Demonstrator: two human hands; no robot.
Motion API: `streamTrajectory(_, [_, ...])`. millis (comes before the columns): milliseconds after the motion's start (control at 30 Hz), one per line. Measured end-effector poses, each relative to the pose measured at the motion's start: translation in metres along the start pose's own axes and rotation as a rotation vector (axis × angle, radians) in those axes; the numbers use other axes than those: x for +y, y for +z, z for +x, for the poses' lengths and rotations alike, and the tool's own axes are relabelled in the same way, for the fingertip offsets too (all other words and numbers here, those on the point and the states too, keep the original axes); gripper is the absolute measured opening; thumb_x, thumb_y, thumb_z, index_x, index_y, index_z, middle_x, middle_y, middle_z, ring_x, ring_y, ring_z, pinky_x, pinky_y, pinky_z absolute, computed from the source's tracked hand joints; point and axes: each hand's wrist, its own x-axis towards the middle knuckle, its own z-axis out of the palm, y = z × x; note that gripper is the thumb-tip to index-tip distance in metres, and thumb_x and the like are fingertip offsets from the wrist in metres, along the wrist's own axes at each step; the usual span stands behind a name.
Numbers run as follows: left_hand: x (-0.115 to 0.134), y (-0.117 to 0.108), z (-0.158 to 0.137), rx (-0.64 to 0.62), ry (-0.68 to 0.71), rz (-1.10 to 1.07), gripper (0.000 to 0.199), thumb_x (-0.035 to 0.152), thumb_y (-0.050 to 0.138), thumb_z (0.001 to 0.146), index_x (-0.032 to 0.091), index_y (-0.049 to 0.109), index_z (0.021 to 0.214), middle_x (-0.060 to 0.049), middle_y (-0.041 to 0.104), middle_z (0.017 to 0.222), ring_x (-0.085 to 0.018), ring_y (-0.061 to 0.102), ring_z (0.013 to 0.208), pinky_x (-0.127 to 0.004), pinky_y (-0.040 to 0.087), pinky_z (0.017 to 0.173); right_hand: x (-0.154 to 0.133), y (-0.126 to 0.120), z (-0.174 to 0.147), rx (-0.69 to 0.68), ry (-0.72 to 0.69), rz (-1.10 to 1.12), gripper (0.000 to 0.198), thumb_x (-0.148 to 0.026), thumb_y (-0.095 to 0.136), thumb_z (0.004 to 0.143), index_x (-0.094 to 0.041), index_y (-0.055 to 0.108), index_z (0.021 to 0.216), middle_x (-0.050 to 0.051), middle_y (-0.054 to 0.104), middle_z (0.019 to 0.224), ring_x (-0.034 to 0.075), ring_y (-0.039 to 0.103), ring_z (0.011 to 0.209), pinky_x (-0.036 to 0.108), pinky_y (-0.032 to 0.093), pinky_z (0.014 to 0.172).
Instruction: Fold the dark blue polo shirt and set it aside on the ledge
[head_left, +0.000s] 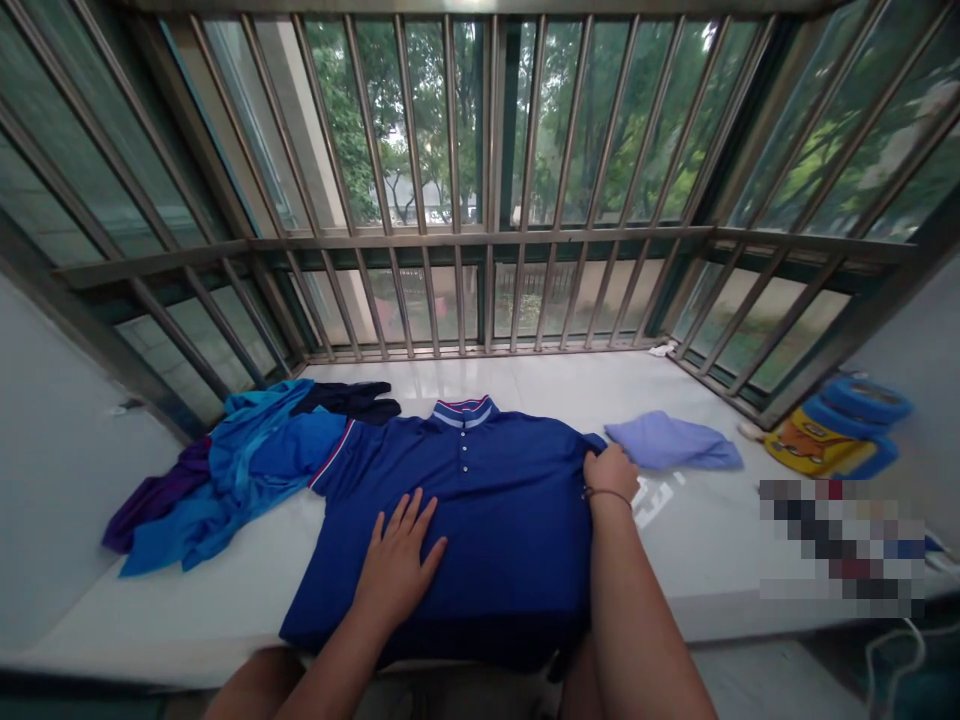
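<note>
Blue polo shirt lies spread on the white ledge under both hands — left hand flat on its front, fingers splayed; right hand grasping its side edge near the shoulder. Yellow-and-blue container, farther right, bears a cartoon print — lettering too blurred to read.

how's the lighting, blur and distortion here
Head view, lighting: the window is bright, the blue shirt darkest along its hem; head view, right: the blue-and-yellow container looks soft, a patch pixelated; head view, top: metal bars splay outward, likely lens distortion.
</note>
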Motion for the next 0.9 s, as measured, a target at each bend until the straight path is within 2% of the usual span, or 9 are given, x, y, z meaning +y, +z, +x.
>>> streamTrajectory(67, [0.0, 0.0, -0.001, 0.013, 0.003, -0.007, 0.066, 0.059, 0.045, 0.108, 0.035, 0.043, 0.17, -0.006, 0.033, 0.18, -0.035, 0.03, 0.167, -0.067, 0.021, 0.134, -0.013, -0.003, -0.007, 0.046, -0.085, 0.048, 0.036, -0.027, 0.05, 0.1, -0.013, 0.066, 0.13, 0.029, 0.068, 0.123, 0.039, 0.066, 0.121, 0.054, 0.05, 0.104])
streamTrajectory(133, [0.001, -0.002, -0.001, 0.01, -0.003, -0.004, 0.066, 0.059, 0.045, 0.108, 0.036, 0.043, 0.17, -0.006, 0.033, 0.18, -0.034, 0.03, 0.167, -0.066, 0.021, 0.135, -0.028, -0.008, -0.02, 0.023, -0.249, 0.12, 0.039, -0.027, 0.054, 0.098, -0.014, 0.062, 0.135, 0.024, 0.066, 0.132, 0.033, 0.064, 0.125, 0.045, 0.049, 0.111])
streamTrajectory(267, [0.004, -0.006, -0.001, -0.007, -0.014, 0.01, 0.066, 0.058, 0.045, 0.108, 0.034, 0.043, 0.17, -0.005, 0.032, 0.18, -0.034, 0.03, 0.167, -0.065, 0.021, 0.135, -0.051, -0.024, -0.05, -0.33, -0.673, 0.332, 0.053, -0.04, 0.068, 0.096, -0.022, 0.059, 0.146, 0.014, 0.064, 0.14, 0.024, 0.071, 0.106, 0.039, 0.058, 0.101])
streamTrajectory(333, [0.004, -0.007, -0.001, -0.005, -0.012, 0.014, 0.066, 0.058, 0.045, 0.109, 0.034, 0.043, 0.17, -0.006, 0.032, 0.18, -0.034, 0.03, 0.167, -0.065, 0.021, 0.135, -0.054, -0.033, -0.057, -0.32, -0.66, 0.331, 0.05, -0.043, 0.066, 0.1, -0.022, 0.061, 0.145, 0.014, 0.065, 0.14, 0.023, 0.072, 0.098, 0.039, 0.059, 0.097])
streamTrajectory(433, [0.004, -0.006, -0.002, -0.002, -0.005, 0.013, 0.066, 0.057, 0.045, 0.108, 0.034, 0.044, 0.17, -0.007, 0.034, 0.18, -0.034, 0.031, 0.166, -0.065, 0.022, 0.134, -0.049, -0.036, -0.059, -0.283, -0.572, 0.178, 0.043, -0.04, 0.067, 0.101, -0.018, 0.066, 0.138, 0.015, 0.069, 0.129, 0.025, 0.072, 0.105, 0.038, 0.056, 0.099])
streamTrajectory(600, [0.004, -0.007, 0.011, 0.021, -0.06, -0.036, 0.054, 0.048, 0.049, 0.107, 0.029, 0.059, 0.157, -0.011, 0.051, 0.171, -0.035, 0.045, 0.159, -0.066, 0.031, 0.13, -0.042, -0.013, -0.071, -0.572, -0.579, -0.054, 0.062, -0.036, 0.084, 0.089, -0.019, 0.064, 0.144, 0.014, 0.069, 0.136, 0.028, 0.069, 0.124, 0.036, 0.052, 0.105])
streamTrajectory(733, [0.017, -0.015, 0.051, 0.098, 0.006, -0.183, 0.048, 0.034, 0.048, 0.105, 0.019, 0.062, 0.149, -0.016, 0.068, 0.149, -0.031, 0.063, 0.139, -0.054, 0.047, 0.123, -0.048, -0.004, -0.079, -0.614, -0.625, -0.21, 0.053, -0.007, 0.071, 0.087, -0.02, 0.071, 0.138, 0.013, 0.071, 0.132, 0.026, 0.068, 0.125, 0.033, 0.05, 0.104])
streamTrajectory(833, [0.037, -0.017, 0.089, 0.132, 0.167, -0.281, 0.066, 0.028, 0.058, 0.097, 0.019, 0.048, 0.162, -0.016, 0.06, 0.158, -0.031, 0.056, 0.147, -0.053, 0.043, 0.127, -0.049, -0.011, -0.077, -0.608, -0.686, -0.19, 0.044, -0.002, 0.062, 0.087, -0.024, 0.082, 0.119, 0.009, 0.074, 0.122, 0.024, 0.07, 0.116, 0.031, 0.05, 0.101])
streamTrajectory(900, [0.049, -0.013, 0.11, 0.092, 0.252, -0.304, 0.083, 0.02, 0.064, 0.088, 0.021, 0.04, 0.168, -0.015, 0.054, 0.165, -0.031, 0.049, 0.154, -0.053, 0.039, 0.13, -0.046, -0.017, -0.073, -0.61, -0.721, -0.165, 0.037, -0.005, 0.062, 0.087, -0.026, 0.087, 0.105, 0.009, 0.075, 0.117, 0.023, 0.071, 0.111, 0.03, 0.051, 0.099])
